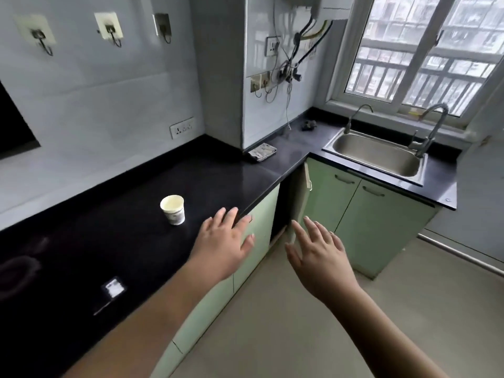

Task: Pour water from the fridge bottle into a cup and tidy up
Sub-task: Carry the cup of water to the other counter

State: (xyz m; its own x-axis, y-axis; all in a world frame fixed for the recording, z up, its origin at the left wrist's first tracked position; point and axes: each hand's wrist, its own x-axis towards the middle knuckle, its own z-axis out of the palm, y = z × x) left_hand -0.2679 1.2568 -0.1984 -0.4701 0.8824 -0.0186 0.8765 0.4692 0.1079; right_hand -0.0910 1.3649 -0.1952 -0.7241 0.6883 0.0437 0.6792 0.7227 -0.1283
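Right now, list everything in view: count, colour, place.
cup: 1, white, upright on the counter, left of the left hand
counter: 1, black, L-shaped, along the walls
cloth: 1, grey, on the counter at the pillar's foot
sink: 1, steel, set in the counter under the window
taps: 2, steel, behind the sink
cabinets: pale green, under the counter; corner door ajar
hooks: 3, on the left wall
left hand: open, over the counter edge
right hand: open, over the floor
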